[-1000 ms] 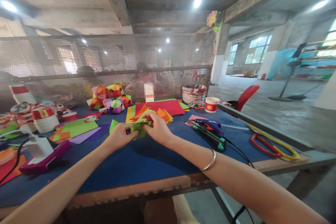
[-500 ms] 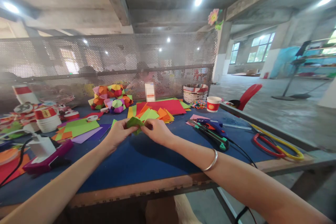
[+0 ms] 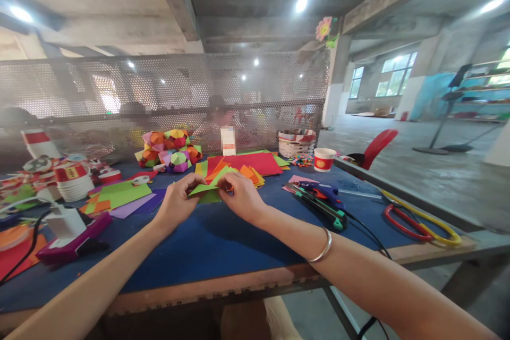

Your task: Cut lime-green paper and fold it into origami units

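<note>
A folded piece of green paper [image 3: 205, 189] is held just above the blue tabletop, its creased flaps standing partly apart. My left hand [image 3: 179, 199] is closed on its left edge, thumb below and fingers above. On the right side, my right hand [image 3: 241, 196] pinches the same paper, and its fingertips hide that edge. Right behind the hands lie orange folded papers [image 3: 250, 174] on top of a red paper sheet [image 3: 263, 163]. A silver bangle [image 3: 322, 245] circles my right wrist.
Folded paper balls [image 3: 175, 149] stand at the back. To the right are a paper cup [image 3: 324, 159], a box cutter [image 3: 319, 206], a blue glue gun [image 3: 322, 191] and red-and-yellow scissors [image 3: 422, 223]. A purple power strip [image 3: 75, 241] and stacked cups [image 3: 74, 183] are at left.
The green paper has turned and opened out, showing flatter, lighter flaps. My left hand has shifted slightly left; both hands keep their grip.
</note>
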Tool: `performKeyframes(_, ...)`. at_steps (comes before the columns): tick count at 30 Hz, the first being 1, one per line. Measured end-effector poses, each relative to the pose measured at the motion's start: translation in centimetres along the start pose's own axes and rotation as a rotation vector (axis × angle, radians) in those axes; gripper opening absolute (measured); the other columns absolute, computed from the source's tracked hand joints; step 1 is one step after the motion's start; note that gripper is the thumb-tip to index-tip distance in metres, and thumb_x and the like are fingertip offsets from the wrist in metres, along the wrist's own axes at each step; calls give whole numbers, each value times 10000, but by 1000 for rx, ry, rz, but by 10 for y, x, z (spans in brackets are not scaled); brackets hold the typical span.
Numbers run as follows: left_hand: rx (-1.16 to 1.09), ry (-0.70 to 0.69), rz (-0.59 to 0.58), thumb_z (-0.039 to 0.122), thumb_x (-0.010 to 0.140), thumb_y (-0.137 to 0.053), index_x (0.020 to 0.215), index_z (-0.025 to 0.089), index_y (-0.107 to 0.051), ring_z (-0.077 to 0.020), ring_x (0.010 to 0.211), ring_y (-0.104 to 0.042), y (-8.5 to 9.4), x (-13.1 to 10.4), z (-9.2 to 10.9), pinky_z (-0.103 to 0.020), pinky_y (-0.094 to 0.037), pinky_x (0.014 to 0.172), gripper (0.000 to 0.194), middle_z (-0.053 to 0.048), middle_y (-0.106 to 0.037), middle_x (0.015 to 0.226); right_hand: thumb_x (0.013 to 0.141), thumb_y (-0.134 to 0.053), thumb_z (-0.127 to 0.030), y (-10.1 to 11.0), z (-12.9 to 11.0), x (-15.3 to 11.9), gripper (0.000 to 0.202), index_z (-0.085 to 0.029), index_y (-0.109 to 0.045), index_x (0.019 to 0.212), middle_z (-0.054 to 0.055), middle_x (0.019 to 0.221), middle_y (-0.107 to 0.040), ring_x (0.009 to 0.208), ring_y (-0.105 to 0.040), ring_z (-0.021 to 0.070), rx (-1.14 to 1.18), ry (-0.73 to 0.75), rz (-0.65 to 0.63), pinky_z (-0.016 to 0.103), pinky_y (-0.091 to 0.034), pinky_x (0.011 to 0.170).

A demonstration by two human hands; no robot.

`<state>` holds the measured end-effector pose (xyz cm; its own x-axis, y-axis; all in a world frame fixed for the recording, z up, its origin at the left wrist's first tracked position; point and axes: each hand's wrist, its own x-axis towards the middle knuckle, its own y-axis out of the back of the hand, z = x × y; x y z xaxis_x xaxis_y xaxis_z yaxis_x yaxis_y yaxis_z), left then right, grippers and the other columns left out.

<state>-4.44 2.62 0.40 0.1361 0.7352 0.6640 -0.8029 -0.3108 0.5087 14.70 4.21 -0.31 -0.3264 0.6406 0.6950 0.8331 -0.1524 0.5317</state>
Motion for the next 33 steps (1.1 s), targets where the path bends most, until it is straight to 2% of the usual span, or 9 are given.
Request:
performKeyframes(4, -92, 26, 55, 246, 682, -574, 808, 200, -641, -157, 632, -607, 1, 0, 1, -243, -448, 584, 150, 10, -670, 696, 831, -683, -98, 1, -1, -1, 149, -200, -583, 871, 18, 862, -647, 844, -597, 168, 40, 14, 6, 285, -459, 790)
performKeyframes(10, -124, -40, 156, 187, 629, -541, 828, 203, -650, -177, 721, -661, 2, 0, 7, -252, -502, 653, 227, -5, -714, 757, 858, -720, -185, -1, -3, 0, 120, -187, -603, 888, 23, 866, -659, 793, -585, 151, 56, -13, -6, 269, -450, 741)
performKeyframes(16, -75, -25, 63, 227, 687, -567, 829, 197, -645, -198, 713, -690, 0, -1, 9, -257, -501, 637, 165, -18, -729, 742, 904, -653, -166, -2, 3, 0, 72, -176, -642, 834, 31, 823, -641, 783, -578, 151, 95, 57, 33, 254, -446, 702)
performKeyframes(20, -25, -20, -12, 286, 730, -602, 929, 195, -723, -253, 876, -738, -3, -2, 10, -312, -541, 759, 250, -71, -799, 940, 861, -659, -104, -4, 7, 0, 103, -171, -643, 785, 30, 795, -646, 759, -573, 150, 50, 65, 33, 256, -441, 690)
performKeyframes(22, 8, -18, -22, 322, 763, -594, 884, 204, -760, -263, 877, -740, -3, -2, 10, -331, -540, 777, 237, -73, -808, 951, 861, -666, -123, -5, 7, 0, 105, -174, -648, 771, 23, 776, -652, 748, -580, 146, 70, 56, 17, 257, -445, 694)
performKeyframes(26, -20, 63, 20, 377, 760, -616, 757, 212, -782, -252, 770, -720, -1, 0, 9, -332, -529, 731, 235, -50, -797, 802, 868, -676, -192, -6, 7, 1, 41, -183, -665, 829, 13, 812, -698, 739, -617, 135, 234, -76, -19, 258, -471, 707)
performKeyframes(29, -136, 203, 46, 416, 689, -697, 751, 204, -795, -208, 615, -655, -1, 2, 8, -298, -513, 596, 242, -31, -754, 694, 879, -677, -256, -7, 9, 3, 94, -178, -661, 831, 13, 811, -699, 730, -621, 135, 358, -222, -64, 262, -477, 703)
performKeyframes(31, -226, 305, 50, 418, 630, -754, 760, 197, -802, -172, 525, -592, -1, 3, 8, -272, -481, 512, 261, -15, -724, 642, 878, -688, -289, -8, 11, 5, 143, -175, -646, 803, 4, 767, -670, 678, -591, 127, 432, -315, -110, 253, -464, 656)
performKeyframes(33, -288, 365, 58, 404, 580, -800, 747, 196, -805, -155, 512, -576, -2, 3, 8, -257, -469, 505, 267, -8, -720, 628, 875, -702, -318, -8, 14, 5, 183, -175, -631, 784, -12, 713, -626, 602, -541, 114, 499, -396, -164, 242, -434, 584)
